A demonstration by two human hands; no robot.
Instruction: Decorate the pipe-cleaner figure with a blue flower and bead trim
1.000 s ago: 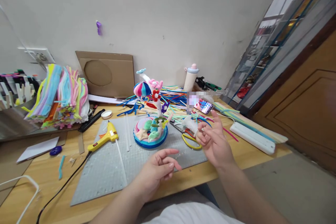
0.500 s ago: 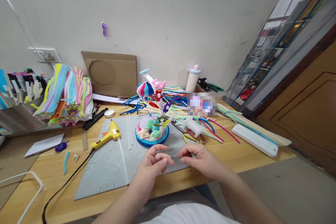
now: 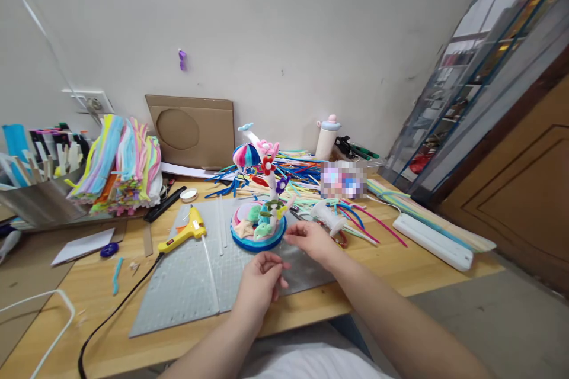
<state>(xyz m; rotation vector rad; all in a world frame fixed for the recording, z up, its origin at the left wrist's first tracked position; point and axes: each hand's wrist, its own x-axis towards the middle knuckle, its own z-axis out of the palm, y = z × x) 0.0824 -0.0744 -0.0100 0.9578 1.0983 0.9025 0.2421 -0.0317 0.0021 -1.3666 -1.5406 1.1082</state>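
My left hand (image 3: 262,281) is over the cutting mat (image 3: 178,290), fingers curled and thumb against the index finger. My right hand (image 3: 313,243) is further out, pinched at the right edge of a craft piece made of fuzzy stems. Whatever either hand pinches is too small or thin to make out. The craft piece has a round blue-rimmed base (image 3: 256,243) with a starfish shape and green forms on it. From it rises a white stem bearing flowers (image 3: 268,164) and a striped balloon shape (image 3: 246,156). Behind my right hand lies a white spool (image 3: 329,216).
A yellow glue gun (image 3: 184,234) lies on the mat's left, its black cord running forward. Bundled fuzzy stems (image 3: 122,166) stand at the left, with loose stems (image 3: 306,173) behind the craft piece. A power strip (image 3: 433,243) and a bottle (image 3: 328,139) are to the right.
My right hand has moved left and away from me, up to the craft piece's base. My left hand has curled in slightly and dropped a little. The view has shifted slightly.
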